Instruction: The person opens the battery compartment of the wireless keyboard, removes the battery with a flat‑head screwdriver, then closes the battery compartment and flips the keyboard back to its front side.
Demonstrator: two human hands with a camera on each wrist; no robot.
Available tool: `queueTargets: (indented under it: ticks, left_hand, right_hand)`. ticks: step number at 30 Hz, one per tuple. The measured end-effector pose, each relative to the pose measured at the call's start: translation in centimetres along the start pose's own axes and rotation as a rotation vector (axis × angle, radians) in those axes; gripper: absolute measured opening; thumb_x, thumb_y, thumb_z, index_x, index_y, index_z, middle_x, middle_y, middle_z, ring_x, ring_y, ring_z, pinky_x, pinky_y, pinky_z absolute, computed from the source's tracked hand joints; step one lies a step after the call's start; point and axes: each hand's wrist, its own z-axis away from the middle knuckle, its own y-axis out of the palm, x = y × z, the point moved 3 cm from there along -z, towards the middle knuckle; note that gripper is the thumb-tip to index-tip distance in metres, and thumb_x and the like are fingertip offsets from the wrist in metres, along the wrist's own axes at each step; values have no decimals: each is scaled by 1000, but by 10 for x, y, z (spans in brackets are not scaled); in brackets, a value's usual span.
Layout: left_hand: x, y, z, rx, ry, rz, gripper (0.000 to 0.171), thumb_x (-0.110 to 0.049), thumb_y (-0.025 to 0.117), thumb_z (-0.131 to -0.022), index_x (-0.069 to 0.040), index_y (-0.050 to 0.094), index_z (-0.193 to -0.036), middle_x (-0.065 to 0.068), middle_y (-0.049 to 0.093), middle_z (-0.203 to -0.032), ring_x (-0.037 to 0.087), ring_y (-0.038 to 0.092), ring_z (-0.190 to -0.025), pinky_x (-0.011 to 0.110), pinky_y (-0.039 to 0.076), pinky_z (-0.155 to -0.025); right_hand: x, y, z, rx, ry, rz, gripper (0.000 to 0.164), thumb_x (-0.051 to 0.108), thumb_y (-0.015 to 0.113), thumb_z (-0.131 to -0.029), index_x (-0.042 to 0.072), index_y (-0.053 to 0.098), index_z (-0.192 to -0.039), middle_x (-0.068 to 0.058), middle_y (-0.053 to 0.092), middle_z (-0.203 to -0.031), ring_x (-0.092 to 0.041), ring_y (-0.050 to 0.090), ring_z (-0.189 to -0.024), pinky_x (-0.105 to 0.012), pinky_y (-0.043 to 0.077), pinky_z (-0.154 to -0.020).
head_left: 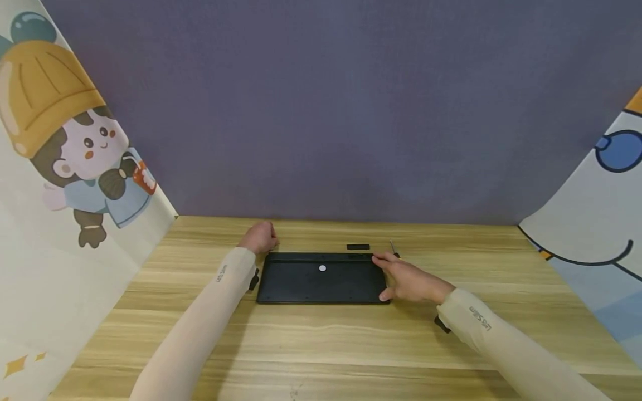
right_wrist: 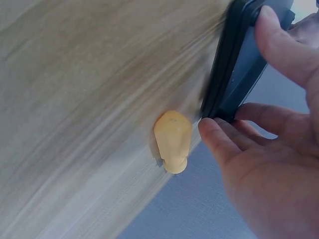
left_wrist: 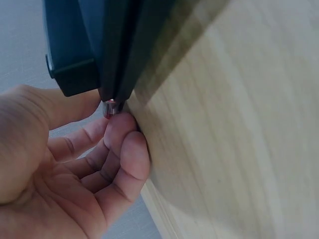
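A black keyboard [head_left: 301,281] lies face down on the table, a round white sticker on its back. My right hand [head_left: 408,278] grips its right end, thumb at the near corner and fingers at the far edge; the right wrist view shows this hand [right_wrist: 279,134] up close. Just past the keyboard's far left corner is my left hand [head_left: 259,238], with curled fingers. In the left wrist view, this hand [left_wrist: 75,164] pinches a small battery [left_wrist: 110,107] with a shiny metal end and some red; most of it is hidden by the fingers and the keyboard's edge.
A small black battery cover [head_left: 358,247] lies behind the keyboard. To its right is a screwdriver [head_left: 393,246], whose yellow-orange handle [right_wrist: 173,139] appears in the right wrist view. A grey-blue partition [head_left: 321,111] rises behind the wooden table [head_left: 311,351].
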Motion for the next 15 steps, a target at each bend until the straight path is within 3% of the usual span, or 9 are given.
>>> queueTargets:
  ticks: [10,15]
  left_hand:
    - [0,1,-1,32,-1,9,46,-14,60,-92,-15,35,-52,-4,27,-46,9,25,-39,26,23,-40]
    - [0,2,-1,28,1,14,49,-15,59,-92,-16,35,-50,-5,26,-45,9,24,-38,25,23,-39]
  right_hand:
    - [0,0,1,7,11,-8,88,20,78,-79,-6,26,-145,-20,19,-151,-35,39,-127,-44,41,-93]
    - [1,0,1,8,12,-10,88,20,78,-79,-7,26,-145,-20,19,-151,-35,39,-127,-44,41,-94]
